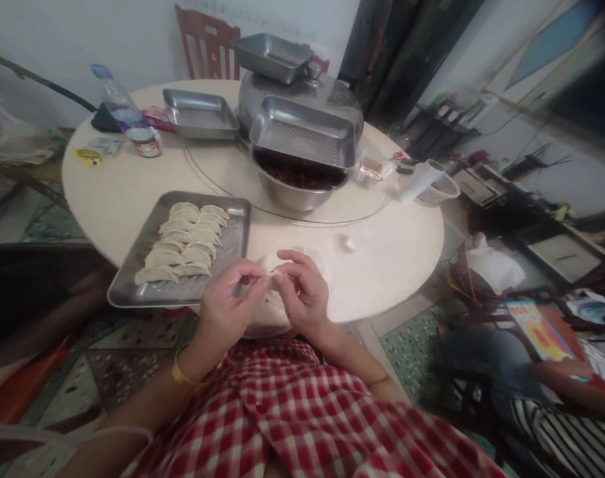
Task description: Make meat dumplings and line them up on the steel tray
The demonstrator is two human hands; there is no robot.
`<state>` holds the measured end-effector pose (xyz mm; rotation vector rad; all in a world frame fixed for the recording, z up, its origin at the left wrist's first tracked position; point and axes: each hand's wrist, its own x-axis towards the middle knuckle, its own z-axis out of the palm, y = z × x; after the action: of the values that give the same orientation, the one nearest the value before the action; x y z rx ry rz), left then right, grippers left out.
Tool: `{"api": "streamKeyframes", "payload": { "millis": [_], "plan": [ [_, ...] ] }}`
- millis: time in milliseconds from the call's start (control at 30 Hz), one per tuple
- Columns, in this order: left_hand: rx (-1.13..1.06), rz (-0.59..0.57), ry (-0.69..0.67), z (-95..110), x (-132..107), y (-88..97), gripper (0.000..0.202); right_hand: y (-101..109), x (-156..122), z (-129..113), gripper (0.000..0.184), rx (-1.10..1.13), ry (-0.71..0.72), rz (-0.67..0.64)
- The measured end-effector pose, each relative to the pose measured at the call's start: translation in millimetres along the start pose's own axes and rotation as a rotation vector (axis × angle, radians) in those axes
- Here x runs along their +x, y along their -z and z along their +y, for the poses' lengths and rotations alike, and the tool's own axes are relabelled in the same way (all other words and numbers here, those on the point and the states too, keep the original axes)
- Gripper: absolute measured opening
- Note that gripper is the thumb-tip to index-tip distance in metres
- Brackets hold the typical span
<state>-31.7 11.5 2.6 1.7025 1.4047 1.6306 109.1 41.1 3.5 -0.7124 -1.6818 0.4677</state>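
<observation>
A small, pale sliver of dough [271, 273] sits where the fingertips meet, over the near edge of the desk [382, 265]; its long axis is mostly hidden, so I cannot tell which way it runs. The left hand [233, 295] closes thumb and forefinger on it from the nine o'clock side; the right hand [305, 289] pinches from three o'clock, its upper fingers lifted away and the palm loosely cupped. From that pinch, the metal tray [236, 242] lies between nine and ten o'clock, with the left hand nearer and overlapping its near right corner. Its long axis leans from seven to one, and its crescent dumplings [199, 253] stand in two columns, each lying roughly nine to three. A loose piece of dough [348, 243] rests at two o'clock, and the steel bowl [297, 198] of dark filling [297, 178] stands toward one.
</observation>
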Motion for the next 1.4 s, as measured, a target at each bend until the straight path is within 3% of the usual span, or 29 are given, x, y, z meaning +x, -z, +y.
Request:
{"api": "streamKeyframes", "payload": {
  "millis": [167, 367, 467, 667, 800, 933, 1067, 1133, 1400],
  "plan": [
    [-0.116, -0.008, 0.193, -6, -7, 0.6, 0.047, 1, 4, 1, 0.010, -0.008, -0.012, 0.046],
    [-0.014, -0.014, 0.144, -7, -13, -3.3, 0.028, -4, 2, 6, 0.008, 0.052, -0.037, 0.034],
    [-0.020, 0.015, 0.119, -9, -14, -6.6, 0.028, -5, 0, 8, 0.011, 0.030, -0.086, 0.023],
    [-0.207, -0.077, 0.256, -9, -7, -8.4, 0.064, -2, 5, 7, 0.015, 0.013, -0.044, -0.066],
    [-0.314, -0.126, 0.346, -6, -2, -11.2, 0.042, 6, 14, 2, 0.016, 0.043, 0.029, -0.174],
    [-0.516, -0.084, 0.470, -6, 1, -16.3, 0.035, 19, 21, 0, 0.028, 0.045, 0.055, -0.240],
    [-0.627, -0.012, 0.553, 3, 9, -19.6, 0.034, 32, 21, 2, 0.027, 0.032, -0.058, -0.170],
    [-0.675, 0.016, 0.573, 8, 12, -20.0, 0.033, 36, 21, 4, 0.022, 0.035, -0.048, -0.139],
    [-0.770, -0.023, 0.602, 19, 18, -22.6, 0.020, 42, 22, 4, 0.013, 0.012, -0.063, -0.151]
  ]
}}
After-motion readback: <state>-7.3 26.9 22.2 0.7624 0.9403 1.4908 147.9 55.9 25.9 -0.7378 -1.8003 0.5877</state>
